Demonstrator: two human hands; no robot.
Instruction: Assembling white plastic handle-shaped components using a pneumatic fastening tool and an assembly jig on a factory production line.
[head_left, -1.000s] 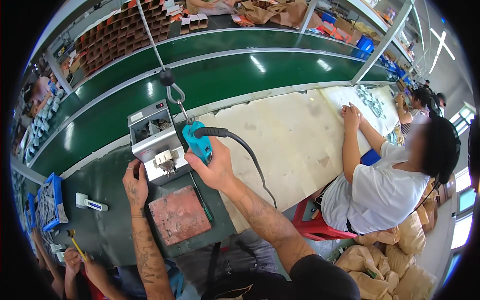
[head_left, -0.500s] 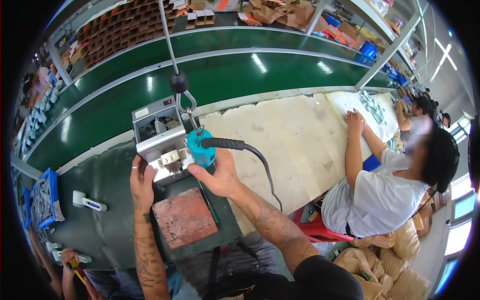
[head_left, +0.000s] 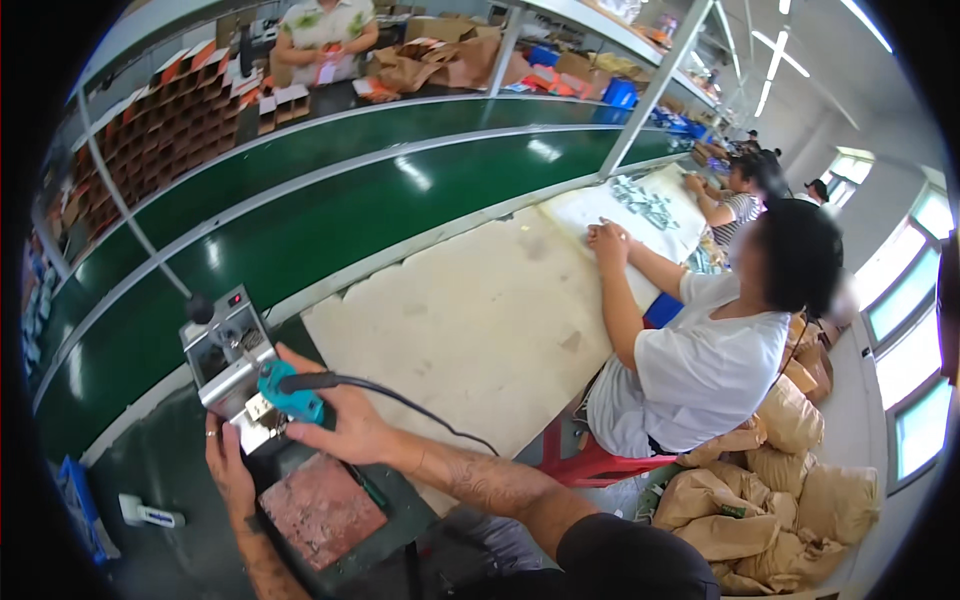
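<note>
A grey metal box [head_left: 226,335] stands on the dark green mat. At its near end sits a pale block [head_left: 258,408] with metal parts beside it. My left hand [head_left: 228,465], a ring on one finger, rests along the box's left side with fingers stretched. My right hand [head_left: 350,415] is at the right side, thumb and fingers apart. Between these the teal corded tool [head_left: 290,393], hung from a cable, covers part of the hand; whether I touch it is unclear. A worn reddish square pad [head_left: 322,508] lies in front. A thin green-handled tool [head_left: 368,487] lies beside it.
A white handheld device [head_left: 150,512] and a blue bin [head_left: 82,510] are at left. A pale sheet [head_left: 470,300] covers the table at right, where a co-worker [head_left: 700,350] sits. The green conveyor [head_left: 330,220] runs behind. Brown sacks [head_left: 770,490] stand on the floor.
My view has turned right, so the bench appears farther left and lower. Fingers of my right hand now show beyond the teal tool, which looks more tilted. Both hands stay at the box.
</note>
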